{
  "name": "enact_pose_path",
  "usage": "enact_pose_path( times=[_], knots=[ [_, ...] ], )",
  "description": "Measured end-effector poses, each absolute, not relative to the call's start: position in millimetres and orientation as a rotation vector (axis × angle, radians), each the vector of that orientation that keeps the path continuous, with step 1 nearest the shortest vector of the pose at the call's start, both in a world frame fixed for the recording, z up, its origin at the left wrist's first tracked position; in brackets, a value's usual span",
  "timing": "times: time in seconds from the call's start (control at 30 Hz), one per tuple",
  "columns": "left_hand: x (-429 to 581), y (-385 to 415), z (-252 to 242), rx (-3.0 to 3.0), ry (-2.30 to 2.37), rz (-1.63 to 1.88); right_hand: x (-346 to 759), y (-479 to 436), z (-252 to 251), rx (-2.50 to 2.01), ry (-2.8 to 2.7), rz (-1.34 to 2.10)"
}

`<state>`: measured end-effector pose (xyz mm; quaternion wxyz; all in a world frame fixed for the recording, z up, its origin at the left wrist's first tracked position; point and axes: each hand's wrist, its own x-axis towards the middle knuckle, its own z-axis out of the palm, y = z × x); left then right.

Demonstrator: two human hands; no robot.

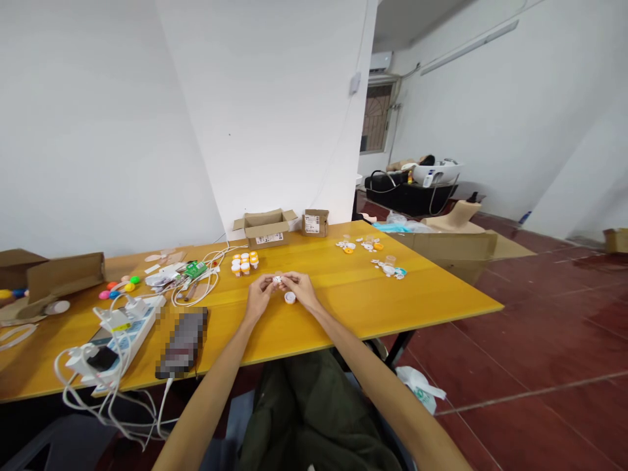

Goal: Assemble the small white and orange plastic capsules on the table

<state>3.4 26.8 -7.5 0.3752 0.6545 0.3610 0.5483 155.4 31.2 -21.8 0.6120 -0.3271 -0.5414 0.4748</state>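
Observation:
Both hands meet above the front middle of the yellow table (353,307). Between the fingertips is a small white piece (277,280) with dark marks, too small to name. My left hand (261,289) pinches its left side, and my right hand (299,288) pinches its right side. Just below the fingers, a round white cap with an orange rim (290,297) lies on the table. Left of the hands stands a cluster of several small jars with white and orange lids (244,263).
Loose white, orange and teal parts (390,268) lie in groups at the right. Cardboard boxes (267,230) stand along the wall. A power strip (130,340) with tangled white cables, a phone (184,343), coloured balls (118,288) and another cardboard box (69,278) occupy the left.

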Motion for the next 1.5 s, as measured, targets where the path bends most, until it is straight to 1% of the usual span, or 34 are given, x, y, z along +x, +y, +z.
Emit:
enact_pose_path(
  times=[0.63,1.13,1.5],
  knots=[
    [2,24,-2,1.609,0.931,1.426,153,31,-21,-0.735,-1.313,1.04],
    [3,21,2,1.639,0.947,1.439,151,32,-27,-0.769,-1.426,0.933],
    [4,21,3,1.757,1.0,1.52,154,20,-14,-0.807,-1.53,0.68]
  ],
)
